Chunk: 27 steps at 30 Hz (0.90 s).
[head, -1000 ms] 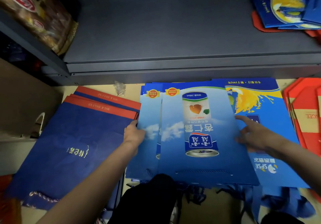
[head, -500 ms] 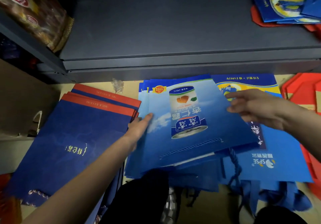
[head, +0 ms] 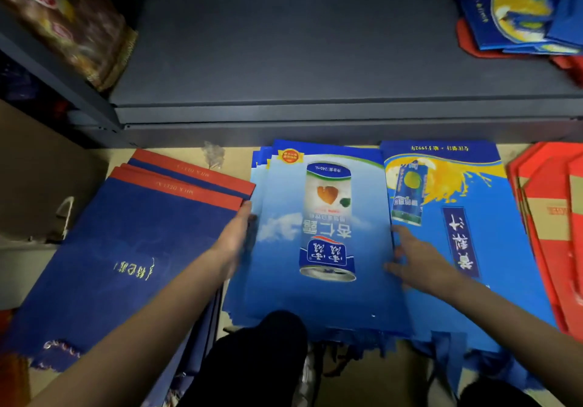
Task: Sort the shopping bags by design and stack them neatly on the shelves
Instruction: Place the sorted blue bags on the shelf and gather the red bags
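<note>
Your two bare forearms reach forward, your left hand (head: pixel 235 237) flat with straight fingers, your right hand (head: pixel 416 261) spread, fingers extended.

Landmark: the light-blue can bag (head: pixel 321 236), all print upside down to the camera.
Can bag: "杏仁露" and "240mL" on the printed can.
Navy bags (head: pixel 132 249) left of it: "MILK DELUXE" on the red band.
Splash bag (head: pixel 473 217) right of it: "1992" in the top strip.
</note>
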Available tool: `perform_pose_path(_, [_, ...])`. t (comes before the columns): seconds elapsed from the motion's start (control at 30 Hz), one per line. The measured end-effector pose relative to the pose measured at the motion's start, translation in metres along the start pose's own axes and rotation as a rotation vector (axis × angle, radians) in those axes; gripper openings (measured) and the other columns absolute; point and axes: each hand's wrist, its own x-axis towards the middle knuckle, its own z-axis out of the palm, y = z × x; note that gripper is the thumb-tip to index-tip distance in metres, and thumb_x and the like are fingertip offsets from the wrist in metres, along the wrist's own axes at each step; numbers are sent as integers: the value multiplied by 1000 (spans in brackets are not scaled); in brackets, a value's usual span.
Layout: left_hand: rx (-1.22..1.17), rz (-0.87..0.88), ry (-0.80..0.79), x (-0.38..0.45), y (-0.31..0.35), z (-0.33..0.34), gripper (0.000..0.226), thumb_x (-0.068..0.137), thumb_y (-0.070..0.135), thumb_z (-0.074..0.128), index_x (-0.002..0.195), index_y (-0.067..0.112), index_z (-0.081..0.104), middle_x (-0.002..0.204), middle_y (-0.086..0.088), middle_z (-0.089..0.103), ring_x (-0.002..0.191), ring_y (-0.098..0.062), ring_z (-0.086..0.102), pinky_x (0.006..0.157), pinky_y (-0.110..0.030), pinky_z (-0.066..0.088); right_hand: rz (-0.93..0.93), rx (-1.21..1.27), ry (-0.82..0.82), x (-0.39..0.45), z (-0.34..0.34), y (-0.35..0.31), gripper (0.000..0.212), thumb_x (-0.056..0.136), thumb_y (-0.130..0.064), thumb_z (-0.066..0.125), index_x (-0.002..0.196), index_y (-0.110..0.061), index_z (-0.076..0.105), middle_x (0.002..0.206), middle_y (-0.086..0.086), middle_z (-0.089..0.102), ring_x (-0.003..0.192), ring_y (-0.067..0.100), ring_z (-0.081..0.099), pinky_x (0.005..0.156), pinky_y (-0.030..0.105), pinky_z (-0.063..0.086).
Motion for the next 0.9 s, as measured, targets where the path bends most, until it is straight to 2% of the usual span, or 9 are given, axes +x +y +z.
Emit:
perform_pose_path(0.07, [126, 49, 76, 4, -5, 0, 51, 99, 45, 35, 131, 8, 49, 138, -6, 48, 128, -26, 44, 104, -38, 34, 25, 35, -10, 5, 4, 3, 70, 89, -29, 63, 144, -11, 23, 125, 13, 56, 110, 28, 56, 81, 28, 41])
perform_pose_path(0.1, [238, 73, 100, 7, -8, -1, 55, 99, 45, 35, 140, 8, 41, 146, -7, 39, 135, -26, 35, 108, -37, 29, 39, 102, -14, 8, 8, 2, 72, 88, -32, 64, 143, -10, 23, 133, 12, 52, 119, 28, 51, 86, 28, 39])
perform_pose_path(0.23, [562, 74, 123, 5, -12, 14, 69, 97, 49, 38, 151, 14, 11, 156, -14, 11, 142, -30, 18, 112, -37, 19, 13, 221, 70, 17, 26, -16, 78, 86, -28, 67, 144, -6, 19, 144, 12, 40, 130, 30, 41, 96, 30, 37])
perform_pose_path(0.33, [683, 78, 170, -2, -20, 22, 81, 94, 53, 41, 151, 11, 1, 153, -16, 8, 139, -40, 15, 111, -46, 22, -35, 328, 134, 29, 38, -30, 81, 86, -22, 68, 146, -8, 16, 149, 9, 33, 135, 27, 34, 101, 30, 33])
perform_pose_path(0.43, [778, 125, 205, -3, -28, 18, 87, 93, 53, 44, 150, 9, -4, 153, -14, 7, 140, -40, 9, 110, -46, 23, -53, 434, 132, 36, 42, -35, 94, 83, -23, 71, 150, -12, 6, 155, 4, 21, 141, 23, 25, 111, 35, 29])
perform_pose_path(0.63, [803, 183, 147, -8, -31, 8, 95, 88, 56, 51, 150, 12, -5, 151, -12, 10, 140, -39, 11, 112, -44, 21, -51, 644, 131, 39, 38, -28, 96, 81, -20, 72, 150, -33, 7, 151, -1, 27, 137, 24, 32, 108, 46, 36])
perform_pose_path(0.7, [783, 189, 146, -9, -32, 6, 94, 88, 55, 51, 151, 13, -4, 151, -11, 10, 141, -37, 9, 112, -44, 20, -65, 783, 139, 38, 38, -28, 89, 83, -13, 70, 148, -36, 14, 140, -5, 40, 125, 22, 46, 100, 45, 45])
perform_pose_path(0.77, [761, 207, 151, -9, -34, 5, 92, 88, 55, 51, 151, 14, -3, 151, -11, 11, 140, -36, 10, 112, -43, 20, -101, 828, 189, 35, 40, -29, 82, 85, -5, 66, 147, -34, 20, 132, -8, 45, 116, 19, 51, 95, 42, 49])
perform_pose_path(0.9, [706, 236, 149, -6, -37, 2, 87, 87, 55, 51, 151, 14, 6, 148, -11, 17, 139, -33, 17, 111, -42, 23, -214, 786, 216, 25, 44, -31, 81, 87, -1, 62, 147, -34, 18, 114, -32, 39, 113, 10, 44, 96, 37, 47])
